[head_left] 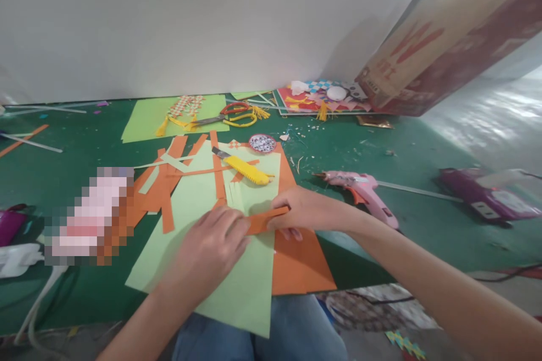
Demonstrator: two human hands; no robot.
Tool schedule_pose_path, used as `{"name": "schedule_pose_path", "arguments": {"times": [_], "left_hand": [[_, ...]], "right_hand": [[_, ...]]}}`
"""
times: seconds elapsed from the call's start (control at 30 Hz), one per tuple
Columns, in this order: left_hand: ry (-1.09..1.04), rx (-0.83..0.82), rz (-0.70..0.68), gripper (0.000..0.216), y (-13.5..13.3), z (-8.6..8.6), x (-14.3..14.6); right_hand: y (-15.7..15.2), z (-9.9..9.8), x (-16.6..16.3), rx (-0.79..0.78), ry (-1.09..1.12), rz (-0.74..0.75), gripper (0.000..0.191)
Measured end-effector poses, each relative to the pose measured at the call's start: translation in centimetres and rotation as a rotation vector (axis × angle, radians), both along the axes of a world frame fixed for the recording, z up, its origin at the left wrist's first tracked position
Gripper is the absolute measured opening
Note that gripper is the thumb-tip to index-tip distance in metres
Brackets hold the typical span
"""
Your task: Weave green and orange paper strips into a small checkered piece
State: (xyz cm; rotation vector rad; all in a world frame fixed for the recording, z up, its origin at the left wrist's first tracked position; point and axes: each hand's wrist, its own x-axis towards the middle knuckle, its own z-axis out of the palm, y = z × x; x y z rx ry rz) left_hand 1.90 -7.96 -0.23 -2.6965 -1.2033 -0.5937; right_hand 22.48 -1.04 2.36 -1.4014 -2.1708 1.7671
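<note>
My left hand (212, 245) and my right hand (302, 211) each pinch one end of an orange paper strip (265, 220), held flat just above a light green paper sheet (237, 282). The green sheet lies over an orange sheet (302, 268) at the near edge of the green table (76, 158). Fingers of both hands are closed on the strip. A yellow utility knife (244, 168) rests on the green sheet just beyond my hands, among several loose orange strips (169, 192).
A pink glue gun (364, 192) lies to the right, a purple tool (486, 197) farther right. Scissors (224, 117) and a woven paper piece sit on another green sheet (144, 118) at the back. A small dish of beads (262, 143), a cardboard box (444, 45) and a blurred patch at left.
</note>
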Motion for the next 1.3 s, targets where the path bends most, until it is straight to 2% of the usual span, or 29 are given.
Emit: {"name": "schedule_pose_path", "arguments": {"times": [0.13,0.33,0.4,0.47,0.57,0.7,0.8,0.9,1.0,1.13,1.3], "left_hand": [[0.132,-0.010,-0.043,0.018,-0.2,-0.7,-0.1],[0.129,0.079,-0.040,0.019,-0.3,-1.3,-0.3],[0.120,0.122,-0.051,0.018,-0.3,-1.4,-0.3],[0.108,0.162,-0.061,0.016,-0.3,-1.5,-0.3],[0.111,0.192,-0.073,0.015,-0.3,-1.6,-0.3],[0.130,0.203,-0.065,0.016,-0.3,-1.5,-0.1],[0.120,0.217,-0.080,0.016,-0.1,-1.3,0.2],[0.120,0.218,-0.107,0.017,0.0,-1.2,0.2],[0.124,0.200,-0.101,0.018,0.0,-1.2,0.2],[0.118,0.180,-0.082,0.018,-0.1,-1.4,0.2],[0.108,0.174,-0.083,0.019,0.0,-1.5,0.2]], "right_hand": [[-0.3,-0.2,0.1,0.011,-0.015,0.007,0.028],[-1.0,0.5,1.4,0.104,-0.165,-0.059,0.027],[-1.5,0.8,2.1,0.191,-0.251,-0.093,0.025],[-2.0,0.7,2.6,0.382,-0.400,-0.140,0.023],[-3.0,-0.2,3.3,0.786,-0.571,-0.258,0.021],[-4.3,-1.7,3.7,1.199,-0.468,-0.291,0.024],[-4.6,-2.0,3.7,1.452,-0.333,-0.213,0.029],[-4.4,-1.8,3.2,1.581,-0.220,-0.030,0.024],[-3.8,-1.8,2.3,1.591,-0.171,0.127,0.020],[-3.0,-2.2,1.2,1.537,-0.231,0.317,0.017],[-2.7,-2.7,0.8,1.594,-0.213,0.467,0.028]]}}
